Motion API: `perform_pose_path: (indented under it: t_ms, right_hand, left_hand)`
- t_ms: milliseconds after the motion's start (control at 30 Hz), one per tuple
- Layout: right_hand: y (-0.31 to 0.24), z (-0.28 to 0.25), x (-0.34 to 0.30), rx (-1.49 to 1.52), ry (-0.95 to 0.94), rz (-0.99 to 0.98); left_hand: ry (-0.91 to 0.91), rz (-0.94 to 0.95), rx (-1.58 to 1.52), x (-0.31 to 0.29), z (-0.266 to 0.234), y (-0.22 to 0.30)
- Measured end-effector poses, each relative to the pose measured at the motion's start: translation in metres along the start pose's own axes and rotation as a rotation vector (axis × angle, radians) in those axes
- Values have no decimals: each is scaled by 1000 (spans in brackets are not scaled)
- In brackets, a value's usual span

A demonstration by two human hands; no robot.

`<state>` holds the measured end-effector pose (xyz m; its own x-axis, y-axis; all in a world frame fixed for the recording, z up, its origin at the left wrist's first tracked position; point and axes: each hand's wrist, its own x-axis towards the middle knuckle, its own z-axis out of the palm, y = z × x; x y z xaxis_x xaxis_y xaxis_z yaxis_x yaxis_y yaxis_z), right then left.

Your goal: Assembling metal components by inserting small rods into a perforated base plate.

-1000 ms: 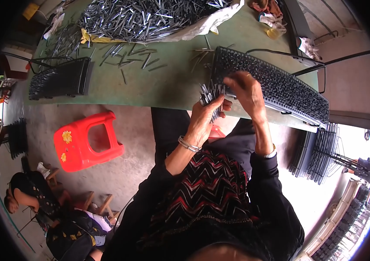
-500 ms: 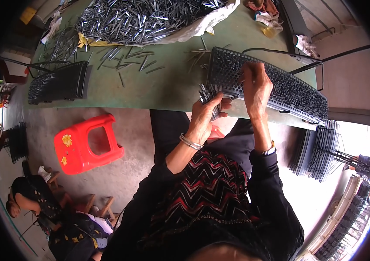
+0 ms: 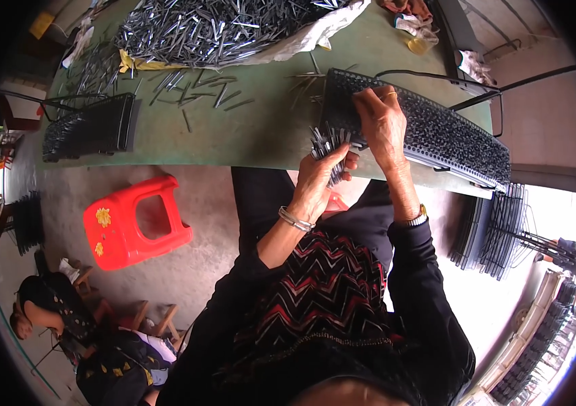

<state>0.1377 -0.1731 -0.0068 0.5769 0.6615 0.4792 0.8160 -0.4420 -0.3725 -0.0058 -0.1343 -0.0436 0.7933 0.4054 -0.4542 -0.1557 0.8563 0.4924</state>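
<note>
My left hand [image 3: 313, 177] is closed around a bundle of thin metal strips [image 3: 327, 142], their ends fanning out above my thumb, just off the near edge of the green table [image 3: 186, 145]. My right hand [image 3: 384, 132] is bent over the long black perforated panel [image 3: 453, 132], fingertips drawn together near its left part; whether a strip sits between them I cannot tell. That panel lies slantwise on the right side of the tabletop, its face thickly studded toward the right end, with a black wire frame [image 3: 502, 111] behind it. The table's green surface looks worn and smudged. At its far side a great heap of dark strips [image 3: 220, 30] lies on white sacking [image 3: 315, 39], and loose strips [image 3: 223, 95] are scattered in front of it. A second black panel [image 3: 88, 128] is at the table's left end, and a cup of yellowish liquid [image 3: 420, 45] is near the far right corner. Below, a red plastic stool [image 3: 115, 233] with yellow flower decorations is on the grey concrete floor [image 3: 210, 250]. At lower left, a person in dark patterned clothing [image 3: 54, 304] bends beside some wooden stools [image 3: 166, 321]. To my right, more black panels [image 3: 474, 233] are stacked by bright light, near a pale wall [image 3: 538, 115].
</note>
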Motion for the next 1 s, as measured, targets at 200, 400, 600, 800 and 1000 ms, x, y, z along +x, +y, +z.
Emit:
perform_pose_path:
  t_ms: [200, 400, 600, 800, 1000]
  right_hand:
    - [7, -12, 1, -10, -136, -45]
    - [-4, -27, -10, 127, -318, 249]
    - [-5, -43, -27, 571, -490, 377]
    - [-6, -30, -6, 428, 91, 275]
    - [11, -2, -9, 231, 101, 112]
  left_hand:
    - [14, -15, 28, -2, 3, -3]
    - [-7, -30, 2, -3, 0, -3]
    - [-6, -13, 16, -3, 5, -2]
    - [18, -21, 22, 4, 3, -8]
    - [16, -37, 22, 4, 0, -8]
